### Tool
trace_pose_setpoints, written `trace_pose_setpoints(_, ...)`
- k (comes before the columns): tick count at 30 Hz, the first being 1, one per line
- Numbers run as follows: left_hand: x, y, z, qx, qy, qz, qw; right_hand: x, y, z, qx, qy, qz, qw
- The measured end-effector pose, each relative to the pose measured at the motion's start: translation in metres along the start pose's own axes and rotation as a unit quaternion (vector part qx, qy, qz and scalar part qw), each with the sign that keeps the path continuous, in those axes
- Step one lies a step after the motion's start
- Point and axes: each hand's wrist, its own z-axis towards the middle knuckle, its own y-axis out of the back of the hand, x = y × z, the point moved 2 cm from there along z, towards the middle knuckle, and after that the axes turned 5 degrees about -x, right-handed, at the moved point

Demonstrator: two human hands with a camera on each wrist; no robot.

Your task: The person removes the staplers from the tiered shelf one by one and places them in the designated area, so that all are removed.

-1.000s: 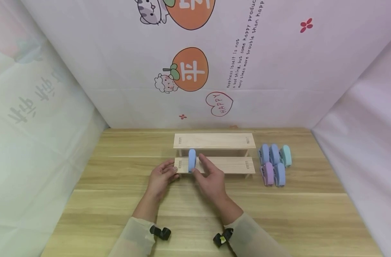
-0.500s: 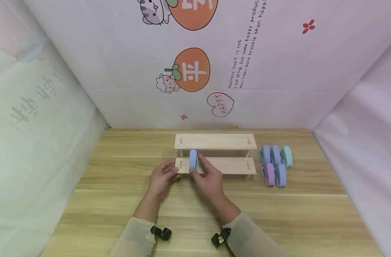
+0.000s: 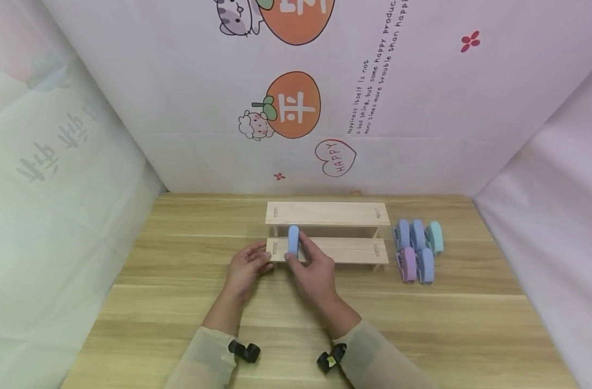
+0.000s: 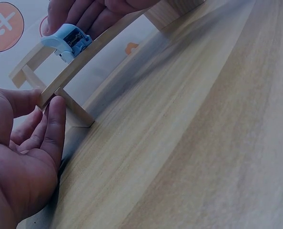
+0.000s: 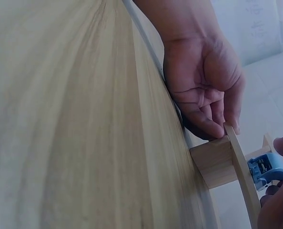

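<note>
In the head view a small blue stapler point(image 3: 293, 239) stands on the front wooden shelf point(image 3: 344, 250), near its left end. My right hand point(image 3: 317, 273) holds it, with the thumb over its near end and the fingers along its right side. My left hand point(image 3: 246, 270) pinches the left end of that shelf, thumb on top and fingers beneath, as the left wrist view shows. There the blue stapler point(image 4: 71, 40) sits on the board under the right fingers. In the right wrist view the stapler point(image 5: 267, 168) is partly covered by the right hand.
A second wooden shelf point(image 3: 325, 213) stands just behind the front one. To the right, several staplers lie on the table: blue ones point(image 3: 425, 265), a purple one point(image 3: 409, 263) and a mint one point(image 3: 434, 237). A printed white cloth point(image 3: 203, 156) hangs behind the table.
My right thumb has moved left onto the near end of the blue stapler. The stapler keeps its place on the shelf, and the left hand stays at the shelf end.
</note>
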Motion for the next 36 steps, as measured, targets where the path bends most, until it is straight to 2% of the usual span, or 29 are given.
trace_pose_setpoints(7, 0.0002, 0.0005, 0.0009, -0.001, 0.005, -0.005, 1.0000, 0.0003, -0.0036, -0.0005, -0.017, 0.008, -0.001, 0.9998)
trace_pose_setpoints(16, -0.0001, -0.0003, 0.0008, -0.007, 0.012, -0.005, 0.9999, 0.0008, -0.0073, 0.0003, -0.033, 0.003, -0.060, 0.9977)
trace_pose_setpoints(36, -0.0005, -0.0015, -0.0003, -0.003, 0.002, -0.004, 1.0000, 0.0034, -0.0059, 0.0015, -0.030, 0.025, -0.057, 0.9976)
